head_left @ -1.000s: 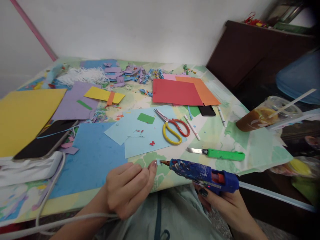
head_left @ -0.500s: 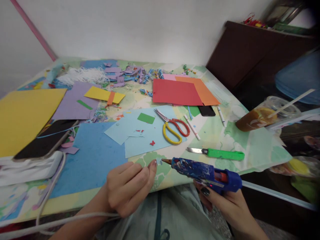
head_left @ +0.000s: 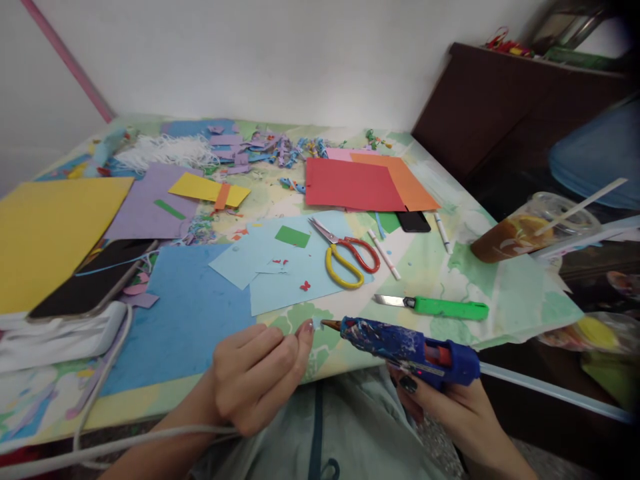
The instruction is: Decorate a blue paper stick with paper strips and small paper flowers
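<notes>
My right hand is wrapped round the handle of a blue hot glue gun, which has a long pale glue stick sticking out of its back. The gun's nozzle points left, at the fingertips of my left hand. Thumb and finger of that hand pinch a tiny light-blue paper piece, right at the nozzle tip. Whether tip and paper touch, I cannot tell. Beyond the hands lie light-blue paper, a small red paper butterfly and scissors with red and yellow handles.
A green utility knife lies with its blade bared behind the glue gun. At right, a plastic cup of iced drink stands by the table edge. A white cable runs past my left forearm. Red paper and a phone lie farther off.
The glue gun has shifted slightly left, bringing its nozzle closer to the paper piece in my left fingers. My left hand has hardly moved.
</notes>
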{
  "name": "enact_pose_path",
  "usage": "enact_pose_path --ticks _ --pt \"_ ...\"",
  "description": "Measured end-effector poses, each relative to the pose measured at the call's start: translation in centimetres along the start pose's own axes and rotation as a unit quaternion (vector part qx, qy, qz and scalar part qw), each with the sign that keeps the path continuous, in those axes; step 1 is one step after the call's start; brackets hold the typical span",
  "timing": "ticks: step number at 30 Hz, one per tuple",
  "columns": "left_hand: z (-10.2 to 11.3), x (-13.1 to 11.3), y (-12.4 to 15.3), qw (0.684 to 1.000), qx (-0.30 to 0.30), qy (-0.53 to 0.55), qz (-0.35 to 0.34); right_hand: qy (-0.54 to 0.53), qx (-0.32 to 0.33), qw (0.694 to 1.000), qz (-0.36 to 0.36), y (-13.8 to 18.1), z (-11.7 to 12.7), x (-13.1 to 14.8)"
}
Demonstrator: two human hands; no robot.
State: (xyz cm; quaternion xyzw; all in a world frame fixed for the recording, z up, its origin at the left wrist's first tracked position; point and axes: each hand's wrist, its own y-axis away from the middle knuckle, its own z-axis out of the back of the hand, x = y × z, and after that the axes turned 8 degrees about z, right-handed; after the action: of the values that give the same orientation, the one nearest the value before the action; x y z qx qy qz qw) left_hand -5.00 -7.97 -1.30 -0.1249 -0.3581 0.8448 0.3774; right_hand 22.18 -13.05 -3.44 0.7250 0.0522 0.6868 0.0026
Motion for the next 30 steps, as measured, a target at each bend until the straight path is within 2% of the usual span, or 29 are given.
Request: enact_pose_path --ticks 4,8,12,15,18,20,26,30 --pt "0.4 -0.4 0.1 0.998 0.048 -0.001 0.038 0.027 0.011 1.0 0.01 -0.1 0.4 -0.2" --pt "-0.2 -0.3 0.5 0.999 -0.002 -0.002 0.036 0.053 0.034 0.998 0.009 -0.2 0.9 -0.3" --pt "-0.7 -0.1 0.5 0.999 -0.035 -0.008 0.024 0.032 0.009 0.999 -0.002 0.0 0.4 -0.1" --pt "-0.3 -0.4 0.5 0.999 -0.021 -0.005 0.03 0.004 0.009 1.0 -0.005 0.2 0.1 -0.1" --pt "0.1 -0.8 0.6 0.998 0.025 -0.007 0.065 0.007 0.035 0.999 0.001 0.1 0.4 -0.3" --pt "0.1 -0.8 0.6 0.997 0.038 -0.005 0.062 0.021 0.04 0.999 0.006 0.0 0.6 -0.4" --pt "-0.3 -0.2 0.3 1.0 -0.024 0.0 0.006 0.054 0.026 0.998 0.02 0.1 0.3 0.2" --pt "-0.1 -0.4 0.3 0.999 0.012 -0.01 0.035 0.057 0.006 0.998 0.031 0.3 0.0 0.3"
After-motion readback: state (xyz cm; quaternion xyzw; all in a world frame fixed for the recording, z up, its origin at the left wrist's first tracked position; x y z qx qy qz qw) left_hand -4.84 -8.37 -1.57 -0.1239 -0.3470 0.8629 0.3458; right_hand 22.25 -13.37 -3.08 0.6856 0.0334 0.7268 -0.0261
